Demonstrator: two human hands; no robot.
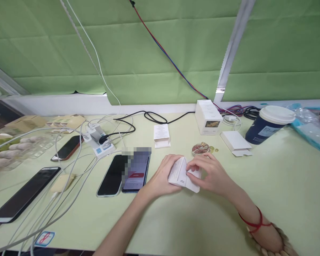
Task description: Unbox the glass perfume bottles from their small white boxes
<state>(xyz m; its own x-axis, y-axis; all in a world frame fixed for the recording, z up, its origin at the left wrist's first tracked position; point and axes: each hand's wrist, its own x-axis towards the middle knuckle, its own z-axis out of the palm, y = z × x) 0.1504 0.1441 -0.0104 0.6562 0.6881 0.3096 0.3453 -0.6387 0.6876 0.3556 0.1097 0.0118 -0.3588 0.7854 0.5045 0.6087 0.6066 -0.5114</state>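
A small white folded carton [180, 173] rests on the pale green table [282, 177] in front of me. My left hand [162, 177] grips its left side, fingers curled round it. My right hand [212, 172] pinches the carton's top right flap between thumb and fingers. A red cord is tied round my right wrist. Just behind my hands lies a small round glass object [200, 148] with tiny gold pieces beside it.
Two phones [125, 174] lie left of my hands, two more [26, 193] farther left, amid white cables and a power strip [98, 140]. Behind stand a white box [208, 116], small white cartons [161, 136], a flat carton [236, 143] and a lidded dark blue cup [269, 124].
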